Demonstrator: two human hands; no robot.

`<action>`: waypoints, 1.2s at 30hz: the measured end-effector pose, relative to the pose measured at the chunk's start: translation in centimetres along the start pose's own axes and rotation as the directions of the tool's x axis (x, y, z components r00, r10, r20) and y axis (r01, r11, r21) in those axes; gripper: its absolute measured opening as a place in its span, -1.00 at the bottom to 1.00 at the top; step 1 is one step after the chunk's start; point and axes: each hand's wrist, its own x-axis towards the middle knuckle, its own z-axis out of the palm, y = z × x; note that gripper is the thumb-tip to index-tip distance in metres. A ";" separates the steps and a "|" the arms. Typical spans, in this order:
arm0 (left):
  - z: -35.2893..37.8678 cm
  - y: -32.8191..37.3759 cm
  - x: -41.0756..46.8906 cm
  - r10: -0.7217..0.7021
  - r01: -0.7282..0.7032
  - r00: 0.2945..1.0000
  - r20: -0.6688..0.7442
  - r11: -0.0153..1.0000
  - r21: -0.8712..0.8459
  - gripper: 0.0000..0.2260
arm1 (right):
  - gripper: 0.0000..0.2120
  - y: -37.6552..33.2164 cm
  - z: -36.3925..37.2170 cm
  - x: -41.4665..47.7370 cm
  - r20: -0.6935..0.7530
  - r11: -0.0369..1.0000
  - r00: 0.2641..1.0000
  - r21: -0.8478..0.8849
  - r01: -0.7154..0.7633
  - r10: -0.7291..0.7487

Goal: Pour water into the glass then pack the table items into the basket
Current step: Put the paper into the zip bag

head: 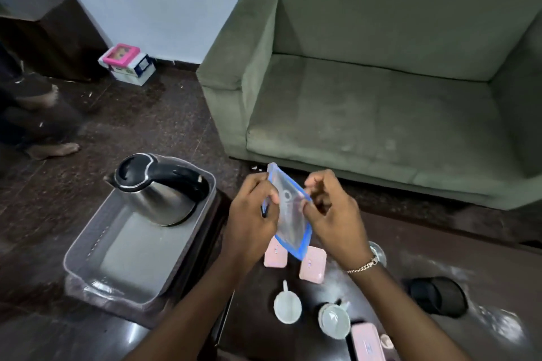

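Both hands hold a clear zip pouch with a blue rim (289, 214) above the dark table (366, 293). My left hand (252, 214) pinches its left edge, and my right hand (331, 211) grips its right edge near the top. A steel kettle with a black lid and handle (159, 187) stands in the far end of the grey basket (129, 252) to the left. On the table lie pink packets (313, 268), two small white lidded cups (287, 306), another pink item (368, 341) and a glass (378, 252) partly hidden behind my right wrist.
A black round object (437, 296) sits on the table's right side. A green sofa (381, 82) stands just beyond the table. Another person's bare feet (52, 149) are on the dark floor at left, near a pink and white box (127, 66).
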 end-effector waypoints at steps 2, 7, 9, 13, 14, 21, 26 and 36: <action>0.9 0.5 0.1 -0.012 0.013 1.000 -0.017 0.998 0.063 -0.71 | -0.71 0.6 -2.4 0.0 -0.120 0.989 0.990 -0.131 0.061 -0.077; 4.0 3.7 0.5 0.043 -0.041 0.989 0.140 0.999 -0.017 -0.46 | -0.94 -0.3 -6.2 -0.9 -0.131 0.699 0.986 -0.695 -0.167 0.105; 5.7 5.6 0.6 0.089 -0.074 0.969 0.230 0.995 -0.072 -0.42 | -0.87 -0.7 -6.9 -1.0 -0.159 0.607 0.955 -0.743 -0.283 0.250; 7.7 8.2 -0.2 0.214 -0.184 0.909 0.359 0.976 -0.117 -0.37 | -0.76 -1.2 -8.6 -1.0 -0.095 0.857 0.930 -0.365 -0.365 0.356; 8.0 8.8 -0.5 0.245 -0.208 0.889 0.386 0.969 -0.134 -0.36 | -0.72 -0.9 -9.1 -0.8 -0.064 0.875 0.929 -0.316 -0.366 0.365; 8.1 11.2 -2.0 0.361 -0.307 0.764 0.535 0.932 -0.191 -0.38 | -0.42 1.1 -7.1 -2.7 0.013 0.817 0.924 -0.473 -0.330 0.382; 8.6 11.0 -0.6 0.212 -0.232 0.849 0.484 0.973 -0.019 -0.32 | -0.86 2.2 -10.6 0.8 0.231 0.589 0.961 -0.802 0.101 0.150; 11.1 8.8 1.8 -0.006 -0.096 0.897 0.442 0.973 0.209 -0.35 | -0.78 3.0 -9.3 -0.9 0.079 0.720 0.996 -0.688 0.086 -0.043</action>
